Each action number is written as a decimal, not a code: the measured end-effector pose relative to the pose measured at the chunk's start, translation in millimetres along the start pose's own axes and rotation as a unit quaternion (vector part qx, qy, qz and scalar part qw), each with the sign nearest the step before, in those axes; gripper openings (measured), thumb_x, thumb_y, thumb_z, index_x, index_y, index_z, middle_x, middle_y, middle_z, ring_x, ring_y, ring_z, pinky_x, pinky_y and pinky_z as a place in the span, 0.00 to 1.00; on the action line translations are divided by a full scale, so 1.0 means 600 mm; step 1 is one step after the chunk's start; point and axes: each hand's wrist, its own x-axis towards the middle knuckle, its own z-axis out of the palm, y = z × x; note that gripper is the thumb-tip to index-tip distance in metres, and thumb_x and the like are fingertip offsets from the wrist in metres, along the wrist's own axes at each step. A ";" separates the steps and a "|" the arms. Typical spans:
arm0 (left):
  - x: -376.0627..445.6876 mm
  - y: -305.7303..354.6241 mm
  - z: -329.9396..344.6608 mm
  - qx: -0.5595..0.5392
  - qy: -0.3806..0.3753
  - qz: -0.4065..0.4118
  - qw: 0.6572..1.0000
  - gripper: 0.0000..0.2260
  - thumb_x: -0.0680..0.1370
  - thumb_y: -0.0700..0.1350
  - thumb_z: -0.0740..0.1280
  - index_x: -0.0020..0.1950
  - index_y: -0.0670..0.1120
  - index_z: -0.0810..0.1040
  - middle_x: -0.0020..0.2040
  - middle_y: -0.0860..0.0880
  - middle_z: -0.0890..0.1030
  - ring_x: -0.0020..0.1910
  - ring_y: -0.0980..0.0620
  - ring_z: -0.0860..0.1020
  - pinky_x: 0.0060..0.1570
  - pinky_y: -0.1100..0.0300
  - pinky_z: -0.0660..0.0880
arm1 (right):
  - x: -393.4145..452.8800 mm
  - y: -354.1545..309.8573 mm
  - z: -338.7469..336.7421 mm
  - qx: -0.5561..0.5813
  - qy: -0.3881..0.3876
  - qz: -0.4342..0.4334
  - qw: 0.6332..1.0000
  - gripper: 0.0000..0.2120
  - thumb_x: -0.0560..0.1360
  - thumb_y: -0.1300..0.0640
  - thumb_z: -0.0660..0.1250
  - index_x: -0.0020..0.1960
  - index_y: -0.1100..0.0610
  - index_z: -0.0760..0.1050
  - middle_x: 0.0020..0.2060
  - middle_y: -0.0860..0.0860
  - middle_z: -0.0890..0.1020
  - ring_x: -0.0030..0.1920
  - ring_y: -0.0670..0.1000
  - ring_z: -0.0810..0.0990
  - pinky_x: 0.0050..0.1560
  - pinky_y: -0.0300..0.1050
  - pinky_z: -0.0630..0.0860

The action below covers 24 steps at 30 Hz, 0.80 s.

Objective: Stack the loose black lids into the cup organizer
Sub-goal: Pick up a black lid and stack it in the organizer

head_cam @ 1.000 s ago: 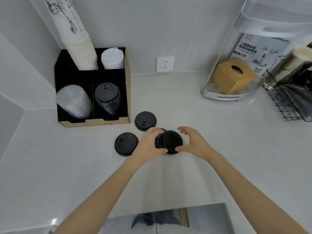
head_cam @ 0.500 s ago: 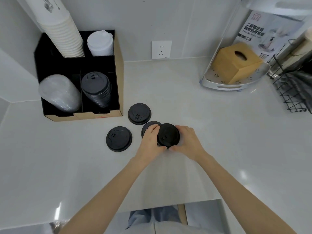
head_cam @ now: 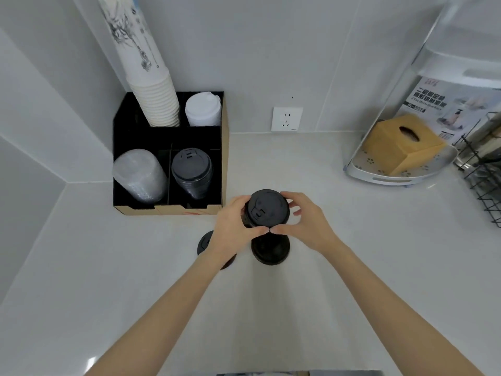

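Observation:
I hold a small stack of black lids (head_cam: 267,208) above the counter, my left hand (head_cam: 234,222) on its left side and my right hand (head_cam: 302,222) on its right, thumbs touching below it. One loose black lid (head_cam: 271,252) lies on the counter just beneath. Another black lid (head_cam: 204,242) lies to the left, mostly hidden by my left wrist. The black cup organizer (head_cam: 225,147) stands at the back left; its front right compartment holds a stack of black lids (head_cam: 193,172).
The organizer also holds a tall stack of paper cups (head_cam: 154,101), white lids (head_cam: 202,111) and clear lids (head_cam: 138,175). A wall socket (head_cam: 286,118) is behind. At right, a tray (head_cam: 379,177) with a tissue box (head_cam: 401,142) and a black wire rack (head_cam: 485,191).
Both hands have lifted the held black lids off the counter and moved them up and toward the organizer. The camera view has shifted, so the loose lids now lie below my hands.

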 end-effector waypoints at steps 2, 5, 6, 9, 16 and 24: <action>0.008 0.002 -0.025 0.009 0.022 0.009 1.000 0.29 0.61 0.44 0.77 0.60 0.47 0.73 0.58 0.47 0.76 0.55 0.54 0.72 0.53 0.68 0.69 | 0.016 -0.022 0.006 -0.002 0.002 -0.014 1.000 0.34 0.60 0.59 0.77 0.63 0.52 0.68 0.57 0.47 0.74 0.54 0.49 0.73 0.47 0.30 0.67; 0.022 0.000 -0.068 0.024 0.058 0.016 0.998 0.30 0.61 0.47 0.77 0.61 0.48 0.72 0.59 0.48 0.76 0.57 0.52 0.72 0.58 0.59 0.71 | 0.045 -0.059 0.017 0.002 0.007 -0.037 0.999 0.34 0.61 0.59 0.77 0.63 0.53 0.68 0.59 0.50 0.75 0.55 0.50 0.73 0.48 0.32 0.68; 0.026 -0.001 -0.083 0.025 0.068 0.016 0.997 0.30 0.61 0.47 0.77 0.61 0.48 0.72 0.59 0.48 0.75 0.58 0.51 0.72 0.59 0.56 0.71 | 0.055 -0.073 0.021 0.004 0.007 -0.046 0.999 0.34 0.61 0.59 0.77 0.64 0.53 0.68 0.60 0.51 0.76 0.55 0.50 0.73 0.48 0.34 0.69; 0.041 -0.003 -0.126 0.013 0.096 0.017 0.995 0.30 0.61 0.45 0.77 0.61 0.46 0.72 0.58 0.47 0.75 0.55 0.53 0.72 0.54 0.64 0.70 | 0.088 -0.113 0.036 0.007 0.004 -0.067 0.998 0.33 0.61 0.59 0.77 0.64 0.54 0.69 0.60 0.53 0.76 0.55 0.50 0.74 0.50 0.36 0.69; 0.082 -0.032 -0.200 0.006 0.141 0.003 0.990 0.30 0.62 0.45 0.77 0.61 0.45 0.72 0.59 0.44 0.74 0.57 0.50 0.73 0.58 0.57 0.71 | 0.157 -0.178 0.077 0.033 -0.005 -0.091 0.995 0.31 0.62 0.61 0.77 0.63 0.56 0.70 0.60 0.54 0.75 0.56 0.49 0.74 0.58 0.43 0.71; 0.113 -0.088 -0.218 0.012 0.150 -0.037 0.988 0.31 0.62 0.47 0.77 0.61 0.44 0.70 0.60 0.44 0.75 0.58 0.48 0.74 0.56 0.58 0.70 | 0.208 -0.185 0.129 0.019 -0.036 -0.076 0.996 0.31 0.64 0.61 0.75 0.64 0.58 0.68 0.61 0.56 0.75 0.57 0.48 0.72 0.60 0.41 0.69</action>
